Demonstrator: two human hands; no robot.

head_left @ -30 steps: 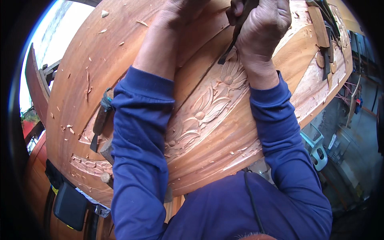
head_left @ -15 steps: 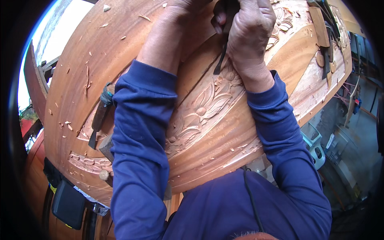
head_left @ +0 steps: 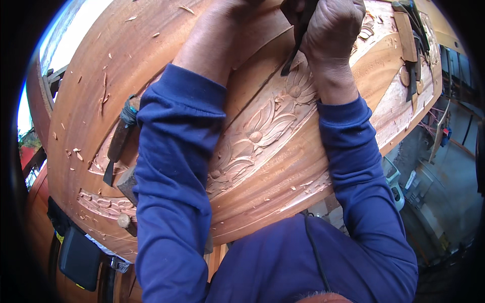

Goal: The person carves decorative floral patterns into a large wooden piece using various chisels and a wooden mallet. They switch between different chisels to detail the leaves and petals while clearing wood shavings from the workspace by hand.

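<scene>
My right hand (head_left: 334,30) is wrapped round a dark carving chisel (head_left: 299,38) near the far edge of view. Its blade points down toward me, the tip just beside a carved flower on a reddish wooden panel (head_left: 283,177). A relief band of flowers and leaves (head_left: 256,136) runs diagonally between my forearms. My left hand (head_left: 243,4) is mostly cut off by the top edge; its fingers do not show. By my left sleeve lies another chisel (head_left: 117,146), its handle wrapped in teal at the end.
Several chisels (head_left: 418,28) and a flat wooden piece (head_left: 405,36) lie at the far right of the panel. A block (head_left: 127,183) and a round stick end (head_left: 125,220) stick out from under my left sleeve. Wood chips (head_left: 103,93) are scattered at left. A pale green plastic stool (head_left: 397,189) stands beyond the right edge.
My right hand and the chisel have moved farther away and a little to the right. My left hand has slid farther out of view at the top.
</scene>
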